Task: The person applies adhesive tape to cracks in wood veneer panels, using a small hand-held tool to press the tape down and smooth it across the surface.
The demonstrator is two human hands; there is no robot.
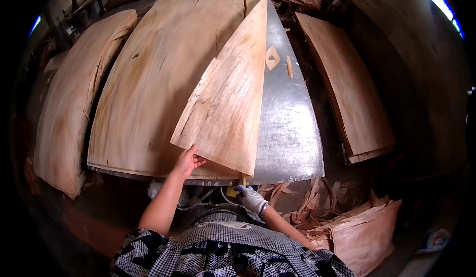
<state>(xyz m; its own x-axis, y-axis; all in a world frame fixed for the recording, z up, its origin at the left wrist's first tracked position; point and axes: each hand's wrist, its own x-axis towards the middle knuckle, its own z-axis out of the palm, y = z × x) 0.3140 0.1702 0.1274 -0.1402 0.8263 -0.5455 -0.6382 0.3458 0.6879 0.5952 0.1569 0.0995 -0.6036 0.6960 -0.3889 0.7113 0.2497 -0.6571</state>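
Observation:
My bare left hand point(185, 163) grips the near edge of a narrow wood veneer sheet point(223, 96), close to its left corner. That sheet is raised at the near end and slants over a large veneer sheet point(144, 98). My right hand point(252, 199), in a white and grey knitted glove, is closed at the table's front edge, just below the narrow sheet's right corner. A thin yellowish stick-like piece stands up at its fingers; I cannot make out what it is. Both veneer sheets lie over a grey metal tabletop point(292, 128), bare on its right side.
Veneer stacks flank the table, one left point(74, 98) and one right point(349, 88). Two small veneer scraps, one diamond-shaped point(275, 54), lie on the metal. Torn veneer strips point(305, 202) and a pile of offcuts point(364, 237) are at the lower right.

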